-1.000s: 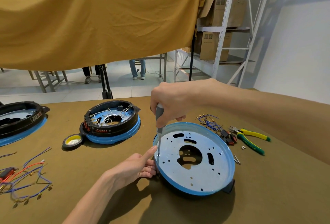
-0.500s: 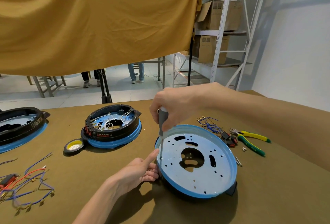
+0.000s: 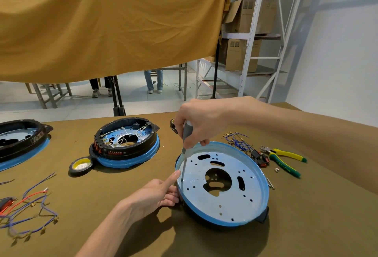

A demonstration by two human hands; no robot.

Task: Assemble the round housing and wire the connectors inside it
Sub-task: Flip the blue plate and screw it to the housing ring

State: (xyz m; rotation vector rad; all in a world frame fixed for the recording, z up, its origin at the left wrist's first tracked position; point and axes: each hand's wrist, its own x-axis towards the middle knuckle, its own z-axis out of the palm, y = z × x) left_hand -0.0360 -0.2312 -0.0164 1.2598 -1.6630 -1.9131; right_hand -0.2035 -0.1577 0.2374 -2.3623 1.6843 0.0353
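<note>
Head view looked down on a brown table [image 3: 306, 226], where the left hand [image 3: 155, 195] lay nearest, its lower fingers curled against the near-left rim of the round housing [image 3: 255, 213] and its forefinger stretched up along the edge. Just beyond, a screwdriver [image 3: 185, 148] stood nearly upright with its tip on the perforated plate close to that rim, and the right hand [image 3: 202, 121] had its fingers wrapped tight round the grey handle. Fastening the plate seemed to be the step in hand; wiring had not begun. Next would call for steady downward pressure while turning. Further right lay loose blue wires [image 3: 238, 142] and pliers [image 3: 286, 160]; further left sat a finished, wired unit [image 3: 124, 144] beside a tape roll [image 3: 80, 166]
</note>
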